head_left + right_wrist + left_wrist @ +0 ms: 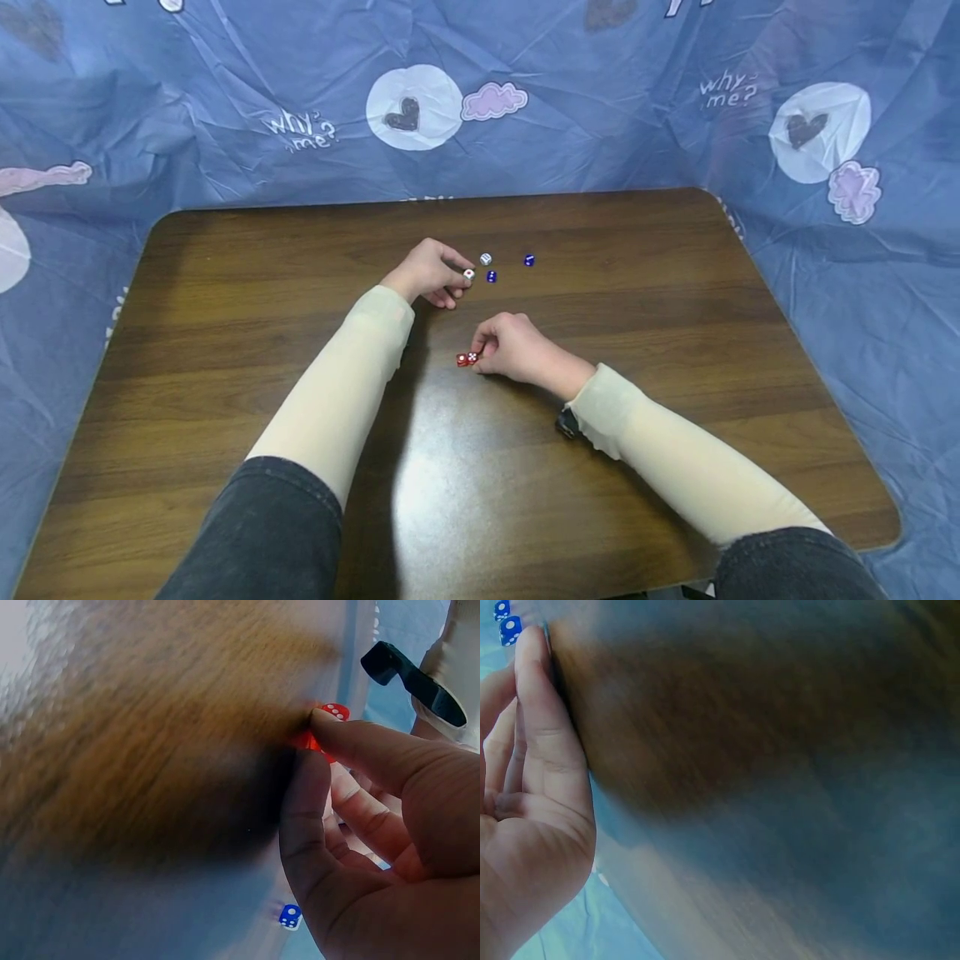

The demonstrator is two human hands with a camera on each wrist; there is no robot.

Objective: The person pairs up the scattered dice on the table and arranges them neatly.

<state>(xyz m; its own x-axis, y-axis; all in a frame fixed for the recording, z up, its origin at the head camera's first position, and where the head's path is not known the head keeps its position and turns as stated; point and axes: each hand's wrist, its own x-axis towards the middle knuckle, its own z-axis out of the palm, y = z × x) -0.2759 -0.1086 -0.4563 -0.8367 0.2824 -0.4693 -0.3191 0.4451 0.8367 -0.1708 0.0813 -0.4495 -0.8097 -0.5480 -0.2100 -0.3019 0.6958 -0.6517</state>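
Reads "why me?" in loose white lettering (302, 132) on the blue cloth (600, 125) behind the tabletop (637, 467), left of a round white patch (431, 104); again "why me?" in a second print (728, 89) farther right, beside another such patch. Also printed, but cropped at the top of the head view or partly hidden at the tabletop's edges: further white letters, too incomplete to read. Shows a single red pip on one white die (468, 274), a single white pip on the leftmost of two red dice (462, 360). Bears white pips on the blue dice (510, 631) as well.
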